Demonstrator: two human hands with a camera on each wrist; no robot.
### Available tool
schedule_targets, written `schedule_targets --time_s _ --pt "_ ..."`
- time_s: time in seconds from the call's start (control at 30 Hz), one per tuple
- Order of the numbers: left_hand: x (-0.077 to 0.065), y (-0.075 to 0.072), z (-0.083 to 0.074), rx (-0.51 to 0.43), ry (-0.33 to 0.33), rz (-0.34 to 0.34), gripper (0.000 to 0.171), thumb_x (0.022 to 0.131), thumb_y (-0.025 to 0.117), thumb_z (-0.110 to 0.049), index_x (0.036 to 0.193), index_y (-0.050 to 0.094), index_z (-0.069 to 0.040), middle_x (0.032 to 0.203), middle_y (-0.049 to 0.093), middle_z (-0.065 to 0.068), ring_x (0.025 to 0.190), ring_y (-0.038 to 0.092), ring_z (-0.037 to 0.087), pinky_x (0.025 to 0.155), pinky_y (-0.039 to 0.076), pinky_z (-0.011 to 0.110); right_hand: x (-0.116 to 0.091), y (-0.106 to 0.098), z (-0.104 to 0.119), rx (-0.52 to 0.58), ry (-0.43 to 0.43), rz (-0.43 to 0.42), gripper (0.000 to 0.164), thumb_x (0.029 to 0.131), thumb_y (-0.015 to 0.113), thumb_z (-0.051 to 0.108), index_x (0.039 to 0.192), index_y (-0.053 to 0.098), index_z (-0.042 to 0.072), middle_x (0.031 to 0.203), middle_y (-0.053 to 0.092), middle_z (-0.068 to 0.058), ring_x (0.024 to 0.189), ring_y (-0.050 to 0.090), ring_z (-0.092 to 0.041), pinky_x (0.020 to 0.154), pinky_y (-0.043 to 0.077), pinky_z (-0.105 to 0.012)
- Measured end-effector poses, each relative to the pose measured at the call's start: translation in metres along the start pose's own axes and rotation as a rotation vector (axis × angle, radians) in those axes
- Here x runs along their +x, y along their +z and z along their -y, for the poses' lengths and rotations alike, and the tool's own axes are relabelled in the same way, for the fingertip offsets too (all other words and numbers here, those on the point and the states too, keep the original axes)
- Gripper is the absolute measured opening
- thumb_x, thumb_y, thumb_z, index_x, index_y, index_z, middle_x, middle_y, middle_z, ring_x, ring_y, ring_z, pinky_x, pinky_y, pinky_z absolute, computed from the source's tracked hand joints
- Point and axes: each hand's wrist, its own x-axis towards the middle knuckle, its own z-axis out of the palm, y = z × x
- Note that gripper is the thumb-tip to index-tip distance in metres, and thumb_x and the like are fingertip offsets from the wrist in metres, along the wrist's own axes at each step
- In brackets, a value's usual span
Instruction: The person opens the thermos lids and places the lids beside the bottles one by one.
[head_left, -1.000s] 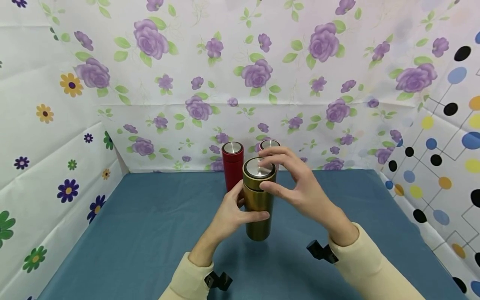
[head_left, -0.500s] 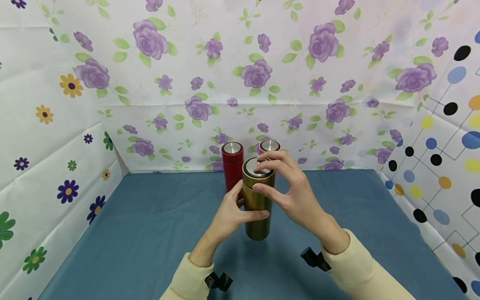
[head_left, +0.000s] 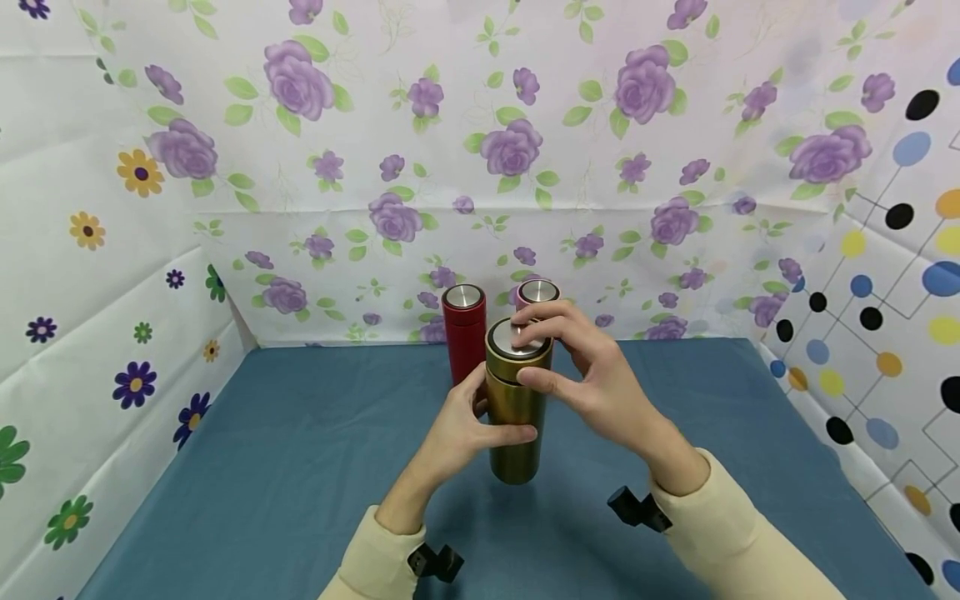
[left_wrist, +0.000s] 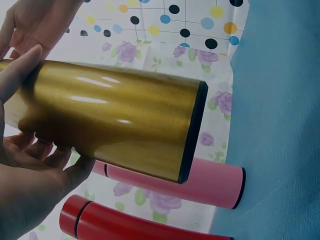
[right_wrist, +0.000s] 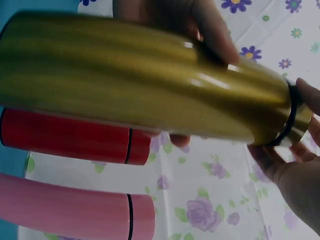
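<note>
A gold vacuum flask (head_left: 514, 460), roughly upright, is held a little off the blue cloth. My left hand (head_left: 463, 425) grips its body, thumb across the front and fingers round the far side. At the top, my right hand (head_left: 596, 362) holds the gold lid (head_left: 501, 368) with its silver disc; the thumb presses the near side and fingertips lie over the top and far rim. A dark ring (right_wrist: 289, 117) marks the joint between lid and body in the right wrist view. Close behind stand a red flask (head_left: 466, 337) and a pink flask (left_wrist: 222, 182), mostly hidden in the head view.
Blue cloth (head_left: 315, 450) covers the table. A floral sheet (head_left: 450, 167) hangs along the back edge, a flower-patterned sheet (head_left: 97, 317) on the left and a dotted sheet (head_left: 885, 292) on the right. Both cuffs carry small black camera mounts (head_left: 437, 563).
My right hand shifts slightly left on the lid, then slightly back right, its fingers still about the top. My left hand and the flask stay nearly in place.
</note>
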Motion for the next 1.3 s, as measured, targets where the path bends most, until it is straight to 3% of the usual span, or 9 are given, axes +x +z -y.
schedule_targets --time_s 0.17,0.3,0.4,0.6,0.77,0.87,0.97,1.1,1.3 --pt "-0.001 0.0 -0.002 -0.02 -0.009 0.026 0.077 0.086 0.087 -0.027 0.152 0.047 -0.03 0.141 0.059 -0.002 0.127 0.057 0.023 0.109 0.044 0.053 0.001 -0.008 -0.002 0.093 0.006 0.063 0.024 0.1 0.072 0.015 0.122 0.066 0.006 0.143 0.054 -0.012 0.139 0.046 -0.034 0.114 0.044 -0.041" --pt "-0.001 0.001 -0.002 -0.017 -0.001 0.021 0.077 0.086 0.087 -0.027 0.152 0.047 -0.03 0.142 0.059 -0.002 0.127 0.057 0.023 0.109 0.044 0.053 0.001 -0.01 -0.003 0.086 0.002 0.091 0.024 0.101 0.07 0.015 0.124 0.065 0.008 0.145 0.053 -0.011 0.142 0.043 -0.034 0.115 0.043 -0.043" --pt "-0.002 0.001 -0.001 -0.002 0.006 0.007 0.078 0.086 0.087 -0.027 0.152 0.046 -0.03 0.142 0.059 -0.002 0.127 0.057 0.022 0.108 0.044 0.054 0.0 -0.009 -0.001 0.025 0.003 0.071 0.027 0.1 0.072 0.014 0.126 0.064 0.009 0.147 0.052 -0.01 0.142 0.043 -0.031 0.116 0.041 -0.041" --pt "-0.001 0.002 0.001 0.018 -0.007 -0.031 0.074 0.087 0.086 -0.024 0.151 0.048 -0.027 0.14 0.059 -0.002 0.125 0.058 0.022 0.108 0.045 0.054 -0.002 0.001 0.002 -0.195 -0.01 -0.052 0.04 0.093 0.081 0.021 0.128 0.064 0.01 0.144 0.053 -0.01 0.139 0.047 -0.026 0.113 0.042 -0.043" --pt "-0.001 0.002 0.003 0.02 -0.008 -0.039 0.072 0.087 0.086 -0.024 0.15 0.049 -0.025 0.139 0.06 -0.001 0.124 0.059 0.022 0.107 0.046 0.053 -0.003 0.01 0.002 -0.295 -0.027 -0.089 0.049 0.083 0.087 0.004 0.126 0.064 0.009 0.143 0.053 -0.011 0.139 0.047 -0.028 0.11 0.045 -0.048" --pt "0.0 0.002 0.004 0.022 -0.003 -0.034 0.073 0.087 0.086 -0.024 0.15 0.049 -0.025 0.14 0.06 -0.002 0.124 0.058 0.022 0.107 0.046 0.053 -0.002 0.012 0.001 -0.312 -0.029 -0.101 0.049 0.08 0.087 -0.003 0.122 0.065 0.009 0.14 0.054 -0.011 0.137 0.048 -0.028 0.11 0.046 -0.045" --pt "0.0 0.002 0.004 0.023 0.0 -0.029 0.074 0.087 0.087 -0.024 0.15 0.049 -0.026 0.141 0.059 -0.002 0.124 0.058 0.022 0.107 0.046 0.052 -0.001 0.011 0.002 -0.294 -0.025 -0.098 0.046 0.081 0.086 -0.004 0.12 0.065 0.008 0.138 0.056 -0.011 0.135 0.05 -0.027 0.109 0.046 -0.04" --pt "0.0 0.002 0.002 0.019 0.004 -0.02 0.075 0.087 0.087 -0.024 0.151 0.048 -0.026 0.141 0.059 -0.002 0.125 0.057 0.023 0.107 0.045 0.052 0.001 0.007 0.004 -0.188 0.005 -0.066 0.042 0.085 0.083 -0.004 0.121 0.065 0.008 0.138 0.056 -0.011 0.135 0.05 -0.026 0.11 0.046 -0.034" --pt "0.001 0.002 0.0 0.013 0.0 -0.003 0.077 0.087 0.087 -0.023 0.152 0.047 -0.028 0.143 0.058 -0.002 0.127 0.056 0.022 0.109 0.044 0.054 0.001 -0.003 0.005 -0.042 0.06 0.01 0.038 0.092 0.077 -0.001 0.126 0.062 0.007 0.142 0.054 -0.008 0.135 0.05 -0.026 0.112 0.045 -0.036"
